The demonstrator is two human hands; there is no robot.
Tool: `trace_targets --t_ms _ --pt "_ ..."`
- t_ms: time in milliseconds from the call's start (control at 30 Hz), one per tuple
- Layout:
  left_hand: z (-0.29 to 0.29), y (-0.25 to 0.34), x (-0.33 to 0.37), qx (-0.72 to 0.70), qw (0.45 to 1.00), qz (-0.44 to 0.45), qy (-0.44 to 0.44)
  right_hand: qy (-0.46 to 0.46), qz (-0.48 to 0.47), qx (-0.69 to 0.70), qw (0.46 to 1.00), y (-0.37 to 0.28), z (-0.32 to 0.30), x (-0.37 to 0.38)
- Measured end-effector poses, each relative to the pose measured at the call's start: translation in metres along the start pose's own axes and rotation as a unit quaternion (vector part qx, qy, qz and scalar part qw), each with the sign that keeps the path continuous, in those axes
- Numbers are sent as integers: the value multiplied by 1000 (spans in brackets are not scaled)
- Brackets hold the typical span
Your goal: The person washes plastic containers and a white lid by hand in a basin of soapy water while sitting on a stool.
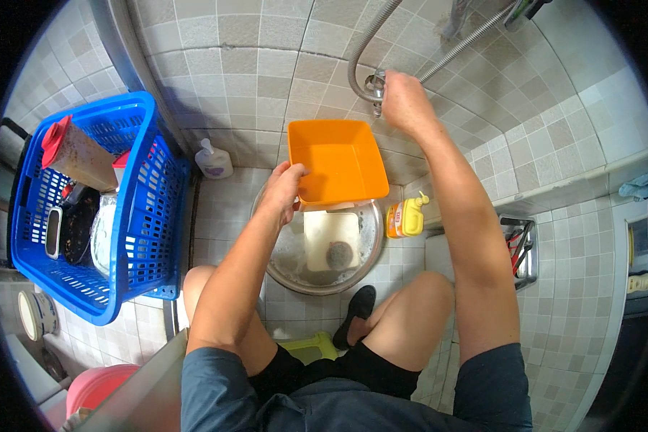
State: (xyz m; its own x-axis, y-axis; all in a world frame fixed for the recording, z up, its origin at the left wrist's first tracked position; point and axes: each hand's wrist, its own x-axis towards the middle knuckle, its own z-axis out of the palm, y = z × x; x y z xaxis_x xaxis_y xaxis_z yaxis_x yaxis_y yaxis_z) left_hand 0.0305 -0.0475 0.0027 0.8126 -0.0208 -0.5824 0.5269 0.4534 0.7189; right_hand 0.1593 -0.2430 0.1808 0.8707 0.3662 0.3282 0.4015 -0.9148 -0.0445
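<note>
We've got left hand gripping the orange box, which extends right from its fingers, while right hand, farther off, touches the tap leftward, finger closure unclear.

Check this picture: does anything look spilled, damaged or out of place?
Nothing clearly stands out: the orange tub looks whole in the left hand, the right hand is at the tap, and the yellow bottle stands upright.

Left hand: grips an orange tub by its left side
Right hand: curled on the wall tap, far right
Metal basin: partly beneath
Blue basket: left, loaded
</note>
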Motion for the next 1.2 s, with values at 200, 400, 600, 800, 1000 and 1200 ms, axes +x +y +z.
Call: trace_targets --t_ms 200,400,600,800,1000,1200 --pt "11 1 3 5 1000 -12 -12 -2 -9 -10 1000 9 -2 2" --pt "17 0 1 12 1000 -10 6 37 -32 33 998 1 -9 -16" --pt "10 2 2 4 1000 -25 -6 142 26 237 961 -22 -2 -108" --pt "7 -5 20 -3 993 -72 -88 -89 472 505 717 41 71 -168" --pt "8 1 27 13 988 142 -67 -178 382 673 608 42 116 -171" --pt "20 6 21 90 959 264 -47 -154 379 652 639 38 143 -165"
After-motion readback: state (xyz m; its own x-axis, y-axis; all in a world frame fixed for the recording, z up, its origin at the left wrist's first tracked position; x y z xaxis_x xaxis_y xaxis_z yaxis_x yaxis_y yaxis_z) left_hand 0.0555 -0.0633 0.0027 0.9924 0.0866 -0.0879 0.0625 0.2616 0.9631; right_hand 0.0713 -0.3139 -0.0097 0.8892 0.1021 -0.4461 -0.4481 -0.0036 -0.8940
